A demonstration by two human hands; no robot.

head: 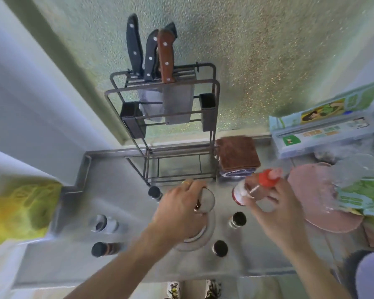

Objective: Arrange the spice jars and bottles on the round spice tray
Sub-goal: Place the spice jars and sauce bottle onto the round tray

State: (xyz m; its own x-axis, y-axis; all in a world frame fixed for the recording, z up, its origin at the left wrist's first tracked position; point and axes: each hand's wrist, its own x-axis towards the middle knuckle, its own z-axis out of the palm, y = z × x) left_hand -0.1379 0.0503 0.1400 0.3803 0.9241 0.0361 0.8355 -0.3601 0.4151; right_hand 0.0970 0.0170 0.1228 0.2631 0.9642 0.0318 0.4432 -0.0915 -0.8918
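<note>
Head view shows both hands low in the middle of the frame, each busy over the steel counter point(52, 268). The left hand point(177, 210) curls its fingers round a jar with a pale silver lid point(206, 200), held just above the round spice tray point(194, 240), whose rim shows beneath the wrist. The right hand point(270, 210), right of centre, pinches a red-capped bottle point(261, 184) that looks tilted, with a red-and-white jar point(239, 194) just beside it; blur hides whether that one is also held.

Four dark-lidded jars stand loose round the tray: one at upper left point(154, 192), one at right point(238, 219), one at lower right point(220, 248), one at lower left point(100, 249). A clear open-topped jar point(100, 222) sits left of centre.

The risks, as I judge them: the forearms cross right above the lower jars, so a careless sweep could topple one. The tilted bottle could slip or spill if its cap is loose. Most of the tray is hidden under the left hand, so a jar set down blind may catch the rim and tip.
</note>
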